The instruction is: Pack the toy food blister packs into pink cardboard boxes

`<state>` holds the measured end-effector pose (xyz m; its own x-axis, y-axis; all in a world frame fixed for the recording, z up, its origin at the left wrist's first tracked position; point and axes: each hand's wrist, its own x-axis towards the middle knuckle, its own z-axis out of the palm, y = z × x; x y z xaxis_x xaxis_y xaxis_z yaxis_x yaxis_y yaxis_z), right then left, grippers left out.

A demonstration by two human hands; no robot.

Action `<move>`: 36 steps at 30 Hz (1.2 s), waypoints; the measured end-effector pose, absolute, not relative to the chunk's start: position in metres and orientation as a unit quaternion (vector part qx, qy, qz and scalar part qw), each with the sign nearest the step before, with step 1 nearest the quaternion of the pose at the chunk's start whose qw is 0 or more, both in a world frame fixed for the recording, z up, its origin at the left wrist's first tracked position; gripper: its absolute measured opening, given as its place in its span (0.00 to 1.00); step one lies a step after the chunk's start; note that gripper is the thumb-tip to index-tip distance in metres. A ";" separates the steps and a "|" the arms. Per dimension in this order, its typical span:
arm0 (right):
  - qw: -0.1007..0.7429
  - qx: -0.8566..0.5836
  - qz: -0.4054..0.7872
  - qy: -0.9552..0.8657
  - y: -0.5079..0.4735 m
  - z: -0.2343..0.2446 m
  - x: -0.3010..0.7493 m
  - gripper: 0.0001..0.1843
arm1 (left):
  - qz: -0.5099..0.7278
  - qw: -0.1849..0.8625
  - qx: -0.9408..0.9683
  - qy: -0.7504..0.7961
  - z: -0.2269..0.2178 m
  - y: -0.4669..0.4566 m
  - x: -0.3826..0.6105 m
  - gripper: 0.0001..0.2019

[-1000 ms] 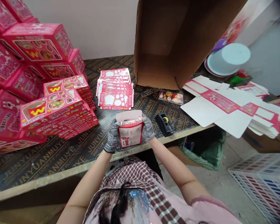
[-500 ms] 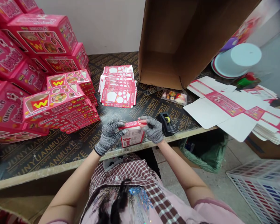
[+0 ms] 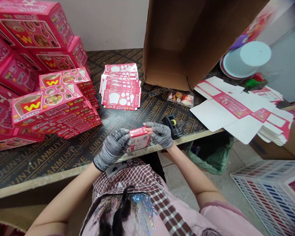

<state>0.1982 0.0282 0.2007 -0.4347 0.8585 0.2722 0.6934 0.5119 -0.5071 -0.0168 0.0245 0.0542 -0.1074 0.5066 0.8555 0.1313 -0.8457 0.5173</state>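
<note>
A small red-and-white carton (image 3: pixel 138 140) sits tilted between my gloved hands, just above the table's front edge. Its pink end faces up and to the left, and its flap looks closed. My left hand (image 3: pixel 111 149), in a grey knitted glove, grips the carton's left side. My right hand (image 3: pixel 159 134), gloved in the same grey knit with bare fingertips, pinches its right end. A black tape dispenser (image 3: pixel 172 123) stands just beyond my right hand. A stack of flat pink-printed carton blanks (image 3: pixel 120 87) lies further ahead.
Large pink boxes (image 3: pixel 27 36) and stacked pink cartons (image 3: pixel 49 105) fill the left of the plywood table (image 3: pixel 51 160). An upended brown cardboard box (image 3: pixel 177 42) stands behind. Large white-and-pink flat sheets (image 3: pixel 236 111) lie right. Below are a green bag (image 3: pixel 211 157) and a white plastic crate (image 3: pixel 267 193).
The carton's top flap stood open one second ago and is now closed. The carton has turned onto its side, and my hands have moved to its two ends.
</note>
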 end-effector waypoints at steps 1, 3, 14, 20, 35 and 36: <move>0.255 -0.457 0.148 -0.839 0.022 0.200 0.202 0.12 | 0.705 0.105 0.659 0.240 0.052 0.021 -0.015 0.06; 0.266 -0.460 0.113 -0.840 0.013 0.203 0.214 0.17 | 0.711 0.073 0.657 0.240 0.047 0.016 -0.011 0.08; 0.245 -0.746 -0.152 -0.601 0.000 0.236 0.387 0.11 | 0.661 0.093 0.694 0.270 0.053 0.010 -0.009 0.11; 0.206 -0.750 -0.129 -0.616 0.016 0.227 0.387 0.06 | 0.628 0.027 0.705 0.327 0.069 0.022 0.010 0.11; 0.390 -0.783 -0.112 -0.470 -0.027 0.195 0.377 0.12 | 0.611 0.074 0.717 0.328 0.052 0.054 -0.001 0.19; 0.399 -0.780 -0.123 -0.466 -0.029 0.196 0.372 0.13 | 0.614 0.061 0.713 0.333 0.053 0.053 0.000 0.18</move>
